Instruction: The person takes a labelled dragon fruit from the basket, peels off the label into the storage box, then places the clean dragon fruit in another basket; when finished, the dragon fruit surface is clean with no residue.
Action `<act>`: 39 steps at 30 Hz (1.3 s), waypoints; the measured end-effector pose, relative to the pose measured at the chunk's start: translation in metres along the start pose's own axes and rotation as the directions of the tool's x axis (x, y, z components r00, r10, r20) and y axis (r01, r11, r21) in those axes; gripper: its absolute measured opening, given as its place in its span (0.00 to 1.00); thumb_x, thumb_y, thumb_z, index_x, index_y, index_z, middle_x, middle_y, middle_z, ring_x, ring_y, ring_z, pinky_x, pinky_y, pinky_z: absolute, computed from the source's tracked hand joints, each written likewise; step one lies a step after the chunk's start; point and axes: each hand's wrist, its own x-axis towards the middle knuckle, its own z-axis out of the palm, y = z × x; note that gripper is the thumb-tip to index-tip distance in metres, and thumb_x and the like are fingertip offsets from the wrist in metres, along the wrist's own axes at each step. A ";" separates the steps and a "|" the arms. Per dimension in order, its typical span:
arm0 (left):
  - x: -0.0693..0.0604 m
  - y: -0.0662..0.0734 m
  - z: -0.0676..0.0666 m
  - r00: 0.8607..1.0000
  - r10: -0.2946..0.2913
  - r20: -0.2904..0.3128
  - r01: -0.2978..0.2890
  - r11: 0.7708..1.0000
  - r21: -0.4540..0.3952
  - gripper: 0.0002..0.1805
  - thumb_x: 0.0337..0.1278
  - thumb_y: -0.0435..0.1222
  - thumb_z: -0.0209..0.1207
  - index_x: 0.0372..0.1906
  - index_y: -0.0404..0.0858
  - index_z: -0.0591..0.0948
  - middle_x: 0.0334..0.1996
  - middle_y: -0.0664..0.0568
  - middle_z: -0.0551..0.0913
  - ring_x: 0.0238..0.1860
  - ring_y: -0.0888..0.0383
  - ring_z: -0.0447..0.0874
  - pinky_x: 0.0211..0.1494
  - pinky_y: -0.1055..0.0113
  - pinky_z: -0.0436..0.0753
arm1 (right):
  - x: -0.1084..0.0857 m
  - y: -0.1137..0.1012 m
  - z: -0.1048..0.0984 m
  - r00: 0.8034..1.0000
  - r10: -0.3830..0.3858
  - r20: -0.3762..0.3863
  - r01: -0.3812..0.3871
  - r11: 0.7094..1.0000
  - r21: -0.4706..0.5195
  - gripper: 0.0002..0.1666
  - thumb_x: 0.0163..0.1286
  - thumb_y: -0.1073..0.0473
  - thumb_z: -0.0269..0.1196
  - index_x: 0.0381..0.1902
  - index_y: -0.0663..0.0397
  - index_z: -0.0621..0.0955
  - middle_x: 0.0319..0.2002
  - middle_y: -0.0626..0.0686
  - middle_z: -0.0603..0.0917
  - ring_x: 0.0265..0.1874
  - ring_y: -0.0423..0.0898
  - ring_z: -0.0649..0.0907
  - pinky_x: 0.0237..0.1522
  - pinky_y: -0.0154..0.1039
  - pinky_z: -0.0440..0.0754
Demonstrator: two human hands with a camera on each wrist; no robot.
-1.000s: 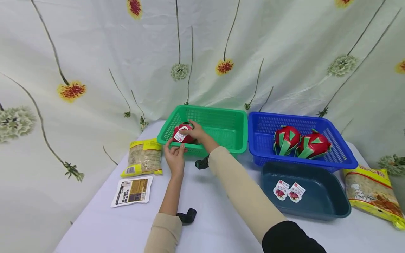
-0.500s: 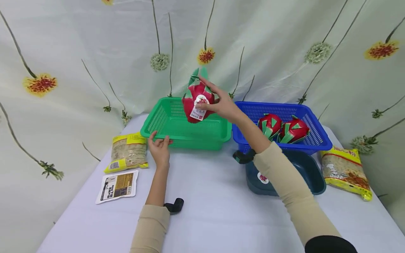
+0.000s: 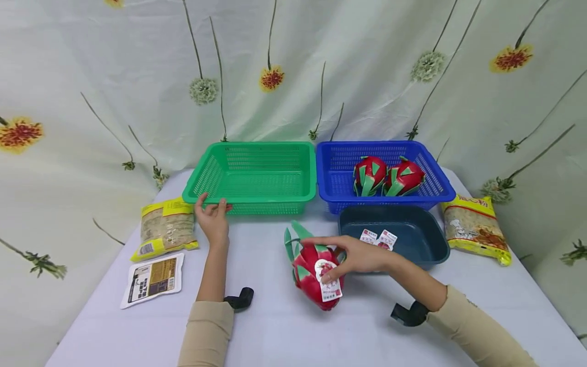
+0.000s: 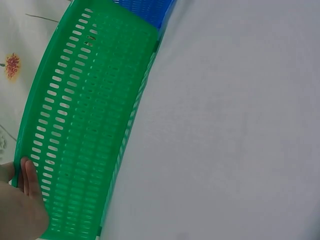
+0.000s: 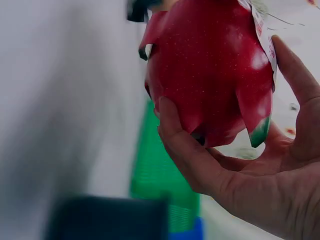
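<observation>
My right hand holds a red dragon fruit with green leaf tips above the white table. Its thumb lies on the white label on the fruit; in the right wrist view, fingers curl round its side. My left hand is at the near left rim of the green basket, with the rim between its fingers in the left wrist view. Two more dragon fruits sit in the blue basket on the right.
A dark teal tray with printed labels stands before the blue basket. A yellow bag lies right of it. Left of the green basket are another yellow bag and a white pouch. A patterned cloth hangs behind.
My right hand has lifted the labelled dragon fruit out of the green basket and brought it nearer, over the table. My left hand has stayed by the basket's rim. The view has swung right.
</observation>
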 end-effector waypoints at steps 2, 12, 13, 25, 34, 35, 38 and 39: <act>0.000 0.002 0.000 1.000 -0.010 -0.003 0.010 1.000 -0.007 0.28 0.57 0.29 0.57 0.62 0.38 0.62 0.29 0.45 0.72 0.27 0.57 0.79 0.38 0.70 0.81 | 0.004 0.011 0.009 0.998 0.043 0.038 -0.044 0.999 0.020 0.43 0.53 0.51 0.70 0.66 0.29 0.65 0.55 0.48 0.71 0.52 0.50 0.71 0.41 0.41 0.80; -0.009 0.016 0.006 0.999 -0.004 0.039 0.005 1.000 -0.003 0.29 0.58 0.27 0.55 0.64 0.32 0.59 0.30 0.45 0.72 0.29 0.54 0.78 0.40 0.68 0.80 | 0.038 0.011 0.004 0.995 0.076 0.070 -0.061 0.979 -0.193 0.48 0.50 0.51 0.72 0.68 0.30 0.63 0.55 0.47 0.72 0.52 0.45 0.72 0.41 0.35 0.79; -0.009 0.016 0.006 0.999 0.003 0.043 -0.003 1.000 0.001 0.29 0.59 0.27 0.55 0.64 0.31 0.58 0.30 0.45 0.72 0.29 0.54 0.78 0.40 0.68 0.80 | 0.042 0.008 0.003 0.996 0.050 0.068 -0.032 0.969 -0.245 0.50 0.50 0.52 0.73 0.69 0.33 0.62 0.56 0.48 0.72 0.52 0.45 0.72 0.42 0.35 0.79; -0.007 -0.002 0.003 0.999 0.009 0.041 -0.011 0.999 0.043 0.30 0.58 0.33 0.57 0.64 0.34 0.59 0.30 0.46 0.72 0.28 0.58 0.79 0.40 0.70 0.80 | 0.064 0.012 0.006 0.981 -0.192 -0.036 0.149 0.853 -0.500 0.49 0.56 0.57 0.69 0.70 0.57 0.56 0.66 0.58 0.63 0.64 0.53 0.64 0.60 0.46 0.66; -0.006 0.003 0.002 1.000 -0.028 -0.001 0.028 0.994 0.102 0.27 0.59 0.35 0.58 0.62 0.40 0.62 0.26 0.48 0.71 0.23 0.57 0.78 0.34 0.69 0.80 | 0.052 0.026 0.050 0.896 -0.144 -0.421 -0.092 0.865 -0.493 0.46 0.62 0.50 0.63 0.69 0.66 0.56 0.62 0.64 0.68 0.60 0.56 0.70 0.58 0.48 0.68; -0.007 0.005 0.001 0.999 -0.037 -0.026 0.041 0.987 0.154 0.27 0.60 0.37 0.57 0.62 0.43 0.62 0.24 0.50 0.71 0.21 0.60 0.76 0.32 0.71 0.79 | 0.052 0.028 0.052 0.886 -0.142 -0.441 -0.100 0.872 -0.480 0.45 0.62 0.49 0.62 0.69 0.64 0.58 0.61 0.63 0.69 0.60 0.55 0.70 0.58 0.48 0.69; -0.009 0.013 -0.002 0.997 -0.007 -0.079 0.030 0.955 0.295 0.24 0.63 0.42 0.54 0.61 0.46 0.64 0.18 0.57 0.66 0.17 0.66 0.65 0.24 0.75 0.69 | 0.054 0.036 0.055 0.870 -0.166 -0.464 -0.053 0.905 -0.423 0.42 0.63 0.51 0.62 0.69 0.61 0.59 0.59 0.63 0.71 0.59 0.55 0.71 0.58 0.48 0.69; -0.011 0.017 -0.002 0.997 0.026 -0.071 -0.001 0.945 0.326 0.23 0.63 0.43 0.53 0.61 0.46 0.65 0.16 0.58 0.64 0.16 0.66 0.61 0.22 0.74 0.65 | 0.055 0.040 0.055 0.866 -0.181 -0.467 -0.024 0.916 -0.400 0.41 0.63 0.52 0.62 0.69 0.60 0.60 0.59 0.62 0.72 0.58 0.55 0.71 0.57 0.48 0.70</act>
